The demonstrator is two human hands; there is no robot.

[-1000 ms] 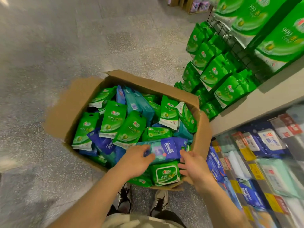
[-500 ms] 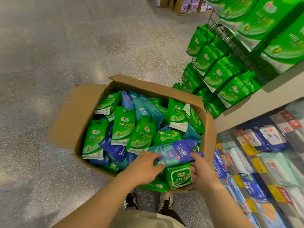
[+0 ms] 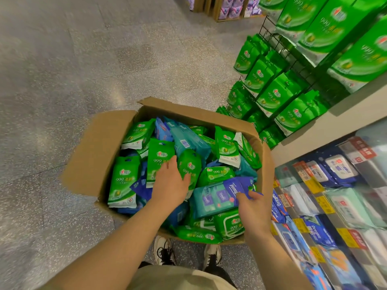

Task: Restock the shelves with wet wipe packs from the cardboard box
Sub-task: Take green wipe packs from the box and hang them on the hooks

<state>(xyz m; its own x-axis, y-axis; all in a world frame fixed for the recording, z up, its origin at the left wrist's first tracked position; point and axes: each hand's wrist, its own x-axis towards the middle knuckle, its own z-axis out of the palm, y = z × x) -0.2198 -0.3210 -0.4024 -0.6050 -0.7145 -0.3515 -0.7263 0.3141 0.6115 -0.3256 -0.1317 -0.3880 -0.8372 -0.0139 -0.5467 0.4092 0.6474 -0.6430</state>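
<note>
Head view, looking down: an open cardboard box (image 3: 100,155) sits on the speckled grey floor (image 3: 62,70), flaps folded outward, filled with loose wet wipe packs in green, teal and blue. The left hand (image 3: 170,183) reaches into the middle of the box; fingers lie fairly straight against a small green pack (image 3: 189,164), thumb on its lower right side, so the hand touches the pack without clearly closing round it. The right hand (image 3: 252,208) is at the box's near right corner, fingers and thumb curled, pinching the blue end of a teal and blue Tempo pack (image 3: 215,198) that lies flat on top of the pile. A green pack with a white lid outline (image 3: 229,227) lies just under that pack, at the near wall. Two shoes (image 3: 164,251) show below the box edge. To the right, a black wire rack (image 3: 272,65) carries hanging green pouches (image 3: 270,95) in stepped rows. Lower right, a shelf (image 3: 326,206) with yellow and red price labels holds blue and white wipe packs, blurred. Purple goods (image 3: 232,7) stand far up the aisle.
</note>
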